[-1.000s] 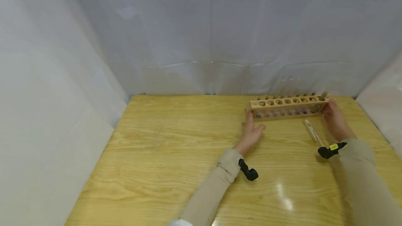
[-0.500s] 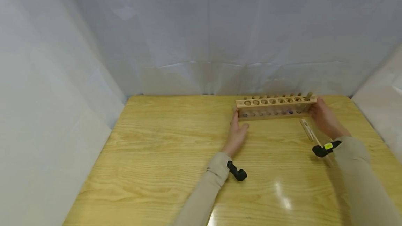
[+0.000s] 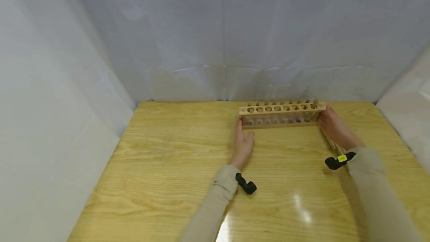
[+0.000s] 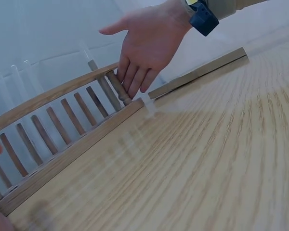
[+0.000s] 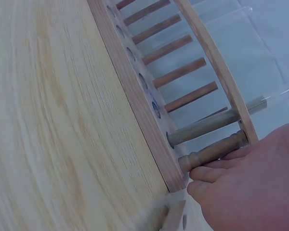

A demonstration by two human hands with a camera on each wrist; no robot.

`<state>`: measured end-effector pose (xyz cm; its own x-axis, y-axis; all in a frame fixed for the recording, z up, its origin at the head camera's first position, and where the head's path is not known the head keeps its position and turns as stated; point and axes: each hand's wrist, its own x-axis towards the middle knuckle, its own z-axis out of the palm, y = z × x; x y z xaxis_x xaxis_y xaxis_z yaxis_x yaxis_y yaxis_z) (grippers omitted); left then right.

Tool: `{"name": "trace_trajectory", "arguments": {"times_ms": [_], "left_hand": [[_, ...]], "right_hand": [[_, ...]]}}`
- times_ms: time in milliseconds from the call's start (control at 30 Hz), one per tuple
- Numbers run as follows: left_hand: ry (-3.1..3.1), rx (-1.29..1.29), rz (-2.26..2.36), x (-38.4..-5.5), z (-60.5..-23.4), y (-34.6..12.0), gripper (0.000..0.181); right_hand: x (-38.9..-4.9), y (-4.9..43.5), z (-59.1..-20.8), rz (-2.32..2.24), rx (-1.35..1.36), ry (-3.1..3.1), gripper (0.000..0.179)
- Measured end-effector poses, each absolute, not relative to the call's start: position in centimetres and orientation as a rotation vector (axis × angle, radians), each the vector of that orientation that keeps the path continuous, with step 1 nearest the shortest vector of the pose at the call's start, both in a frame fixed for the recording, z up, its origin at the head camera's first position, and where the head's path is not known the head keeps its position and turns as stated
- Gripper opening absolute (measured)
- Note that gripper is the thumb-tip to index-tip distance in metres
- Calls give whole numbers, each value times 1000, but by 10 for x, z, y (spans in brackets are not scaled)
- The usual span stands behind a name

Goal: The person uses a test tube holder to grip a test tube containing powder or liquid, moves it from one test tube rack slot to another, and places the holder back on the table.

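A wooden test tube rack (image 3: 282, 109) with a row of holes stands upright toward the back of the table. My left hand (image 3: 242, 148) is at its left end, index finger against the end and thumb held apart. At the opposite end, my right hand (image 3: 337, 130) touches the end post (image 5: 214, 150) with straight fingers, plain in both wrist views. A grey-brown, filled-looking tube (image 5: 204, 127) leans in the last hole on the right. Clear glass tubes (image 4: 19, 79) rise faintly behind the rack. Most left-hand fingers are hidden.
A wooden clamp, like a test tube holder (image 4: 197, 72), lies on the table (image 3: 161, 167) near the rack's right end, partly covered by the right hand in the head view. White sheeting (image 3: 188, 40) hangs behind and at both sides.
The rack has slid left along the table, both hands travelling with it at its ends. The wooden clamp, visible between rack and right wrist before, is now mostly behind the right hand.
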<state>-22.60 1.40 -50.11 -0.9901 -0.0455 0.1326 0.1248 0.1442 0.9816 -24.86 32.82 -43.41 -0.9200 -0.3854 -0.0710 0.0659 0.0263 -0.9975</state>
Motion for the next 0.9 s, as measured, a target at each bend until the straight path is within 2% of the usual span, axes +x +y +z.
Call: {"name": "trace_trajectory", "arguments": {"times_ms": [167, 900], "left_hand": [[-2241, -34, -1954, -223, -500, 8, 72], [-2293, 32, -1795, -217, -500, -32, 76]], "right_hand": [[-244, 314, -439, -2000, -444, 2037, 75], [-227, 264, -470, -2206, -479, 1954, 70]]}}
